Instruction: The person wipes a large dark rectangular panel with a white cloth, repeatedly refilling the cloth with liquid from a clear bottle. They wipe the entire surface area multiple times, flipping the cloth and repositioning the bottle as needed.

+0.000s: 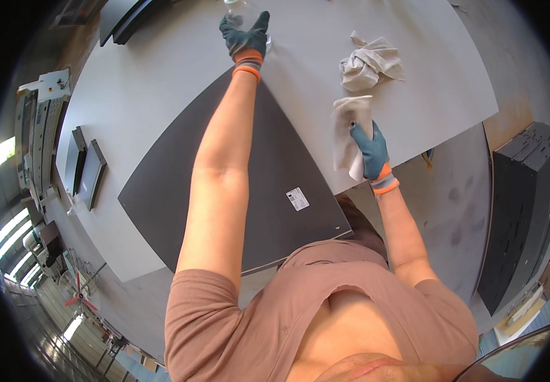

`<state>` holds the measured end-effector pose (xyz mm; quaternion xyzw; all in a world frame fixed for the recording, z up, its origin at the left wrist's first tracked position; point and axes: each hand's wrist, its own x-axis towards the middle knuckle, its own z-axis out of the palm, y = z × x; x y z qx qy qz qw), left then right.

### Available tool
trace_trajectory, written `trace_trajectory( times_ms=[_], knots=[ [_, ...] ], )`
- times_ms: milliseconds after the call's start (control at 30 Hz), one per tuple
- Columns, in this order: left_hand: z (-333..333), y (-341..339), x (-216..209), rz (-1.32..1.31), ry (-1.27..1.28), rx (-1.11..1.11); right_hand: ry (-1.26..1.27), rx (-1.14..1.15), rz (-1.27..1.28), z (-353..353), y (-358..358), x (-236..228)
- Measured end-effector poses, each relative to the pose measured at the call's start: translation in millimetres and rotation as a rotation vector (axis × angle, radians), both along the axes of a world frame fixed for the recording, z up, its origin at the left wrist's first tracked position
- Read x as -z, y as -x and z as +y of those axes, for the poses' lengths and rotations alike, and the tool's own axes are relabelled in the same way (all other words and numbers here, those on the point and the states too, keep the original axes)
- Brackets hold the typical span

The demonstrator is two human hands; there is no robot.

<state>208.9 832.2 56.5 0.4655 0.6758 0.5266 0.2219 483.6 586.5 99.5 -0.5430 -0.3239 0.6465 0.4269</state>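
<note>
My left hand (245,39), in a dark teal glove with an orange cuff, is stretched out to the far side of the table. Its thumb and fingers are around a clear bottle (242,14) with a white top, partly hidden by the glove and cut by the upper edge. Under that arm lies a large dark grey panel (249,159) with a white label (298,198) near its right corner. My right hand (370,150), gloved alike, grips a folded off-white cloth (347,121) over the table's right edge side. A second, crumpled cloth (368,63) lies just beyond it.
The panel rests on a light grey table (440,70). Dark boards (125,19) lie at its far left, and two narrow dark pieces (85,167) at its left edge. A tall stack of dark panels (523,197) stands on the right, beside the floor (447,191).
</note>
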Motion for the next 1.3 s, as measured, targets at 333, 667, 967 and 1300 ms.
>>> trace_trajectory(
  times_ms=[333,667,967,1300],
  knots=[
    [-154.4,-20.1,-81.9,-0.248,0.486,0.761,0.035,-0.042,0.272,30.1,-18.0,2.7],
    [-289.2,-43.8,-96.6,-0.687,1.023,0.769,-0.461,-0.333,0.128,10.4,2.9,63.7],
    [-317.7,-34.6,-97.3,-0.838,0.997,0.623,-0.638,-0.527,0.290,5.6,31.0,-16.8],
    [-313.2,-24.0,-104.8,-0.844,1.079,0.553,-0.432,-0.578,0.538,1.1,27.4,-2.7]
  ],
)
